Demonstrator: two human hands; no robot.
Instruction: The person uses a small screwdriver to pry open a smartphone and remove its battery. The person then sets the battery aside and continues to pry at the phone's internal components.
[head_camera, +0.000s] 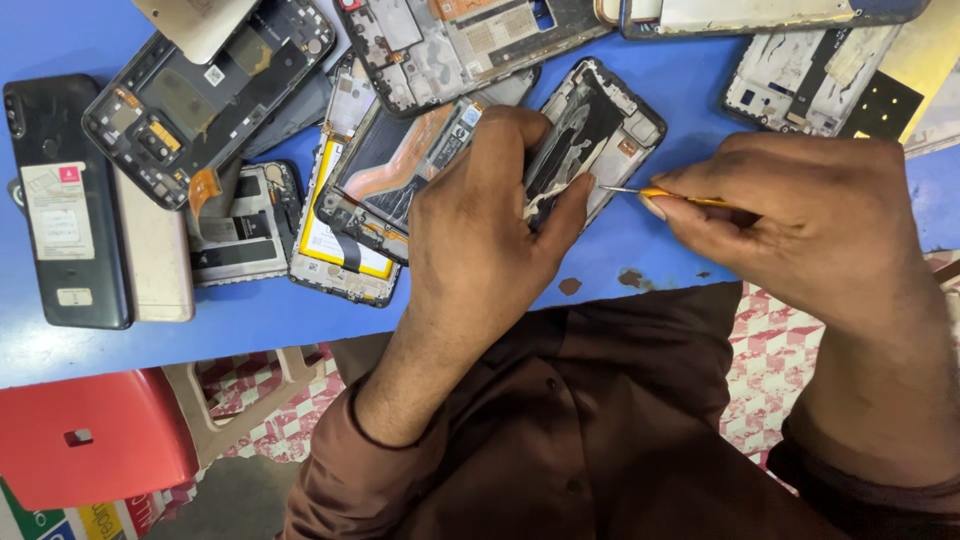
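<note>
The right hand (820, 225) is closed in a pinch on a thin yellow-handled tool (665, 194), its metal tip pointing left at the edge of an opened phone (595, 135). The left hand (490, 220) curls over that phone, thumb pressed on its lower edge, fingers wrapped round the far side, steadying it on the blue table (250, 320). The back cover is already off and the insides are bare; parts inside look not yet lifted out. Beyond lie more stripped phones, one showing a yellow-edged battery (335, 235), and a whole dark phone (62, 200) at far left.
</note>
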